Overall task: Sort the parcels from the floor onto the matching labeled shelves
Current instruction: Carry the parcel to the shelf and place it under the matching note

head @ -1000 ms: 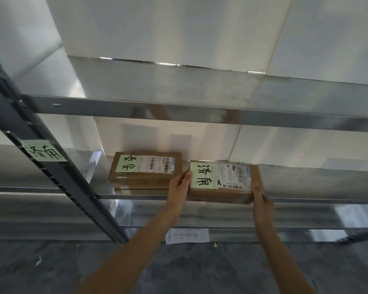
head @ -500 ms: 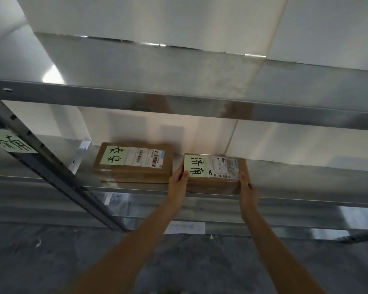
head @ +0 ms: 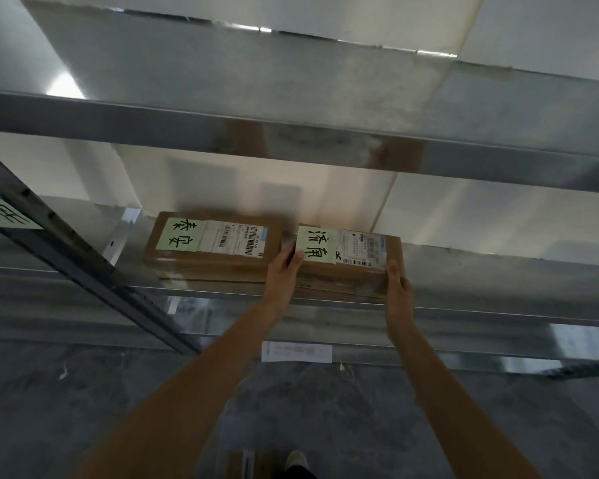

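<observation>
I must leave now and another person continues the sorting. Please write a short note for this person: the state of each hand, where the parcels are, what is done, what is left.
Left hand: grips the left end of the right parcel.
Right hand: grips its right end.
Right parcel: on the steel shelf, front edge near the lip, beside the left parcel; I cannot tell whether they touch.
Done: left parcel lies on the shelf, free of hands.
Left: release the right parcel. The two green labels differ, so check each against the shelf label. Floor parcels are out of view.
</observation>
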